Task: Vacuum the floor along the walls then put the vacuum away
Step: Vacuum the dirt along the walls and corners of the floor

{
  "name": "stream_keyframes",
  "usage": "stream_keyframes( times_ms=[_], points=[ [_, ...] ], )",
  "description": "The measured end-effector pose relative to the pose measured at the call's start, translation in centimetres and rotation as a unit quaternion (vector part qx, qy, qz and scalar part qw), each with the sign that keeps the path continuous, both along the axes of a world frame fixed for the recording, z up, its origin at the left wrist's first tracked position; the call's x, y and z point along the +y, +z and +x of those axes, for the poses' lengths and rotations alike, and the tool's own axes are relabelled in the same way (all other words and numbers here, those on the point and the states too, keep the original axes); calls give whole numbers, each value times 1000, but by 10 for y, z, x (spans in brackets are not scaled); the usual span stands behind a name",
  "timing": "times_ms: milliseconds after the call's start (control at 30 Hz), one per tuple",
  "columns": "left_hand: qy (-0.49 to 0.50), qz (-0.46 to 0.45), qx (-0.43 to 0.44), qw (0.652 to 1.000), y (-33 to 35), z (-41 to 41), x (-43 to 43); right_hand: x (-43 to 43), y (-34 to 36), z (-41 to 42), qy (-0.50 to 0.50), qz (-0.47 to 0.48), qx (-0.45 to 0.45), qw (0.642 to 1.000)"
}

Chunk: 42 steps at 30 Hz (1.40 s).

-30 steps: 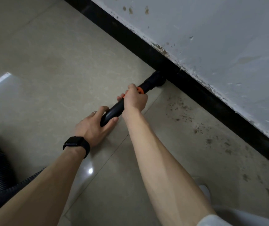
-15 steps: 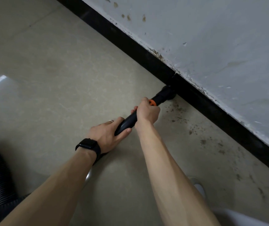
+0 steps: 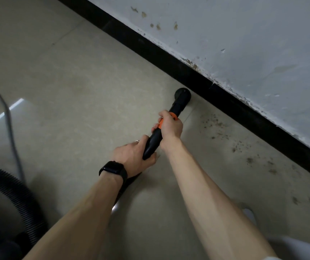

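A black vacuum wand [image 3: 153, 142] with an orange ring [image 3: 172, 117] runs diagonally from my hands toward the wall. Its round nozzle [image 3: 182, 94] sits on the beige tile floor right beside the black baseboard [image 3: 235, 106]. My right hand [image 3: 170, 126] grips the wand at the orange ring. Lower down, my left hand [image 3: 133, 156], with a black watch on the wrist, holds the rear of the wand. Brown dirt specks [image 3: 216, 126] lie on the floor to the right of the nozzle, along the baseboard.
The ribbed black vacuum hose [image 3: 17, 197] curves along the lower left, with the dark vacuum body at the bottom left corner. A grey cord [image 3: 9, 117] trails down the left side. The stained white wall [image 3: 244, 44] fills the upper right. A white shoe tip [image 3: 250, 212] shows at lower right.
The nozzle slid right along the baseboard toward the dirt patch, then back left and a little off the baseboard. Both hands kept their grip on the wand.
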<state>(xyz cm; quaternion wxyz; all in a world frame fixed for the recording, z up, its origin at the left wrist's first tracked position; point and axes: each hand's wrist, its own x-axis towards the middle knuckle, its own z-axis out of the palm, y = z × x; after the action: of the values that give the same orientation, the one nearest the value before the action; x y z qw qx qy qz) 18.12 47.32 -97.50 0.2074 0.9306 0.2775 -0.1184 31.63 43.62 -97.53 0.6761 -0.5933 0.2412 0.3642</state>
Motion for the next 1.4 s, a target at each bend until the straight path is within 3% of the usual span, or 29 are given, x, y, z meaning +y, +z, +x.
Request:
stream_keyframes(
  times_ms=[500, 767, 1067, 1400],
  points=[
    [-155, -6, 0, 988, -8, -90, -28, -82, 4, -104, -183, -48, 60, 980],
    [-259, -31, -5, 966, -7, -78, -49, -118, 4, -104, -246, -84, 58, 964],
    [-410, -85, -18, 908, -12, -42, -63, -153, 3, -94, -298, -108, 47, 947],
    [-482, -38, -24, 875, -12, 0, -75, -169, 4, -72, -297, -75, 42, 951]
  ],
)
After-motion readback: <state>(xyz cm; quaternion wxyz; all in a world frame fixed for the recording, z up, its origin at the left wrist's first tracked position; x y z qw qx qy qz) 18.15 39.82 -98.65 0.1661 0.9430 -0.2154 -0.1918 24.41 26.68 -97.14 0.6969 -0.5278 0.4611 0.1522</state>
